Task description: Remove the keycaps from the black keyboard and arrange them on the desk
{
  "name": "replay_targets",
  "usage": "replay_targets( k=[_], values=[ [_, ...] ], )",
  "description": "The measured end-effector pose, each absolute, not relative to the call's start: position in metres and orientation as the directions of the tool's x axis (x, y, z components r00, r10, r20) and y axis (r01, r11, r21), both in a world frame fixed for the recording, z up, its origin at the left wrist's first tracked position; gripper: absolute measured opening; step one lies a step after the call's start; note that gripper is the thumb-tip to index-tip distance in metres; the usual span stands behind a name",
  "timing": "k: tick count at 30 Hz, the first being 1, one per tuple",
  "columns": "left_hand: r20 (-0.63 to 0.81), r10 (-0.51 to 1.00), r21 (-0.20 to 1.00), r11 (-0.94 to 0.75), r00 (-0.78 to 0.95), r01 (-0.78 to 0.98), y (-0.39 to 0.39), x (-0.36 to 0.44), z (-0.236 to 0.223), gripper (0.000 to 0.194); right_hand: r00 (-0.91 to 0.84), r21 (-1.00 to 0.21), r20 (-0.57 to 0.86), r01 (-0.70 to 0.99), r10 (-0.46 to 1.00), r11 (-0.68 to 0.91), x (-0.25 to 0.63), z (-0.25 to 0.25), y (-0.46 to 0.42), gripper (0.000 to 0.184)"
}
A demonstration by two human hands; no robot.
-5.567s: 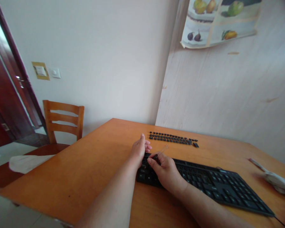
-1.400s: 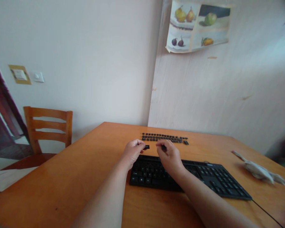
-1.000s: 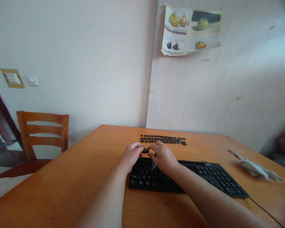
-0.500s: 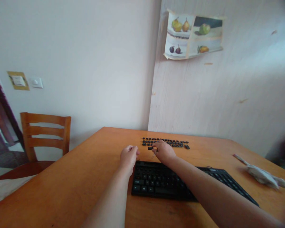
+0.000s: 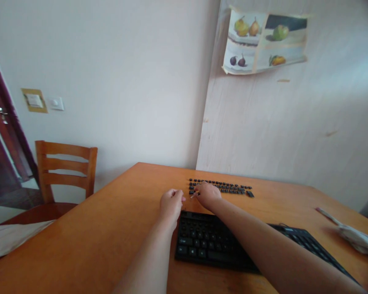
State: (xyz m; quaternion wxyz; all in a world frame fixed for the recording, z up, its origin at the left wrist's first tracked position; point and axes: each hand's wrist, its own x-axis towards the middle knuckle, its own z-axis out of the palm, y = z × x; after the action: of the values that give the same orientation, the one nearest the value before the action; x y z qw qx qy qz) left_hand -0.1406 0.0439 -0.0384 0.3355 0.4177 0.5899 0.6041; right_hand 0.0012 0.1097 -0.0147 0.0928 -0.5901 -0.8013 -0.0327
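Note:
A black keyboard point(image 5: 214, 256) lies on the table under my right forearm, with keycaps gone from part of its upper left. Beyond it, loose black keycaps point(image 5: 233, 190) are set out in rows. My right hand point(image 5: 208, 195) is closed at the left end of these rows, its fingertips pinching a thin pale tool point(image 5: 194, 196) whose kind is too small to tell. Just by those fingertips is one keycap point(image 5: 191, 192). To the left, my left hand point(image 5: 171, 204) is curled near the keyboard's top left corner; anything inside it is hidden.
The wooden table point(image 5: 125, 228) meets the wall at the back. A greyish cloth-like bundle with a thin stick end point(image 5: 355, 239) lies at the right. On the left stand a wooden chair point(image 5: 66, 179) and some white cloth point(image 5: 18, 237).
The view has shifted slightly left, so everything sits further right. My right hand has moved the dark keycap to the left end of the rows, and its fingertips have drawn slightly back from it.

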Motion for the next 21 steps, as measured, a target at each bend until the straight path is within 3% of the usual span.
replay_targets(
  k=[21],
  values=[
    [0.144,0.907,0.98,-0.075,-0.395,0.184,0.056,-0.145,-0.053,0.023,-0.298,-0.011,0.17,0.953,0.939,0.304,0.002,-0.019,0.113,0.028]
  ],
)
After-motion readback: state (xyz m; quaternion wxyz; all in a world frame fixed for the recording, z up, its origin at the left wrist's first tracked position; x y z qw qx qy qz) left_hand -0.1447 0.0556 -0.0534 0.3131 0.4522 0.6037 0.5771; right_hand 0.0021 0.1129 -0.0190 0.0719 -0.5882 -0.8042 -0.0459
